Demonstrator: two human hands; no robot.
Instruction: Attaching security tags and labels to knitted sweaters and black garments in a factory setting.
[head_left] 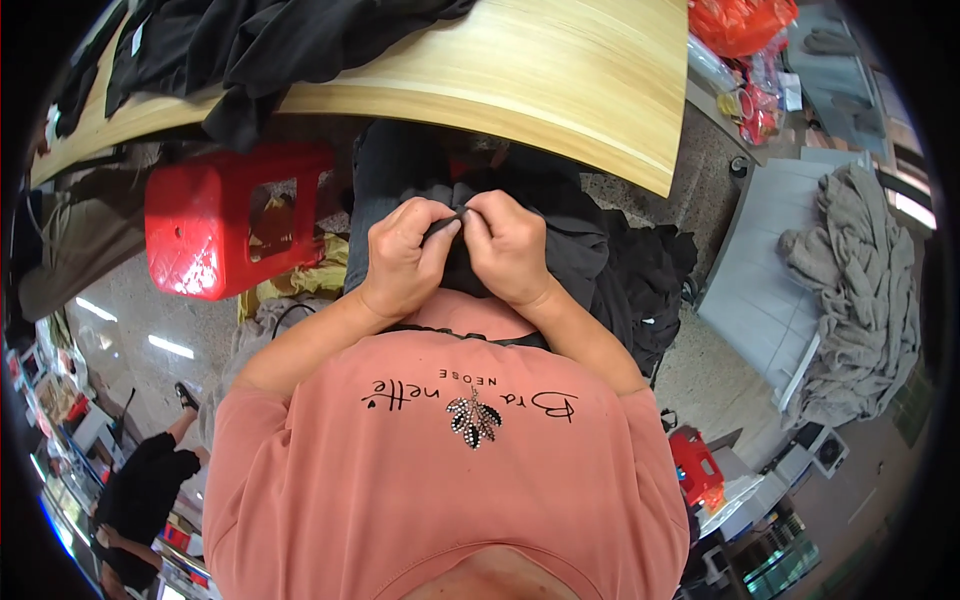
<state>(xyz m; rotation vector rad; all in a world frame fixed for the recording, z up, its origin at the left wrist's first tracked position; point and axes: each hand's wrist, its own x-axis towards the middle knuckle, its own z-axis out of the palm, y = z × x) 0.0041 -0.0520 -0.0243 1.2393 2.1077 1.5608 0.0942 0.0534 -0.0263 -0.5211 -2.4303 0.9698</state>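
Both hands meet close together over my lap, in front of my pink shirt. A piece of black fabric [560, 235] lies across my lap, and its upper part is pinched between my fingers. My left hand [402, 250] is closed, thumb and forefinger pressed on the dark edge. Right beside it, my right hand [507, 243] pinches the same edge, the fingertips of both hands nearly touching. The fabric spreads to the right over my leg and hangs down in folds. What kind of garment it is, I cannot tell.
A wooden table [560, 70] stands just ahead, with black garments [250, 50] heaped at its left. Below it on the left is a red plastic stool [190, 225] beside yellow cloth [320, 275]. Grey cloth [860, 290] lies piled on a light surface [765, 260] at right.
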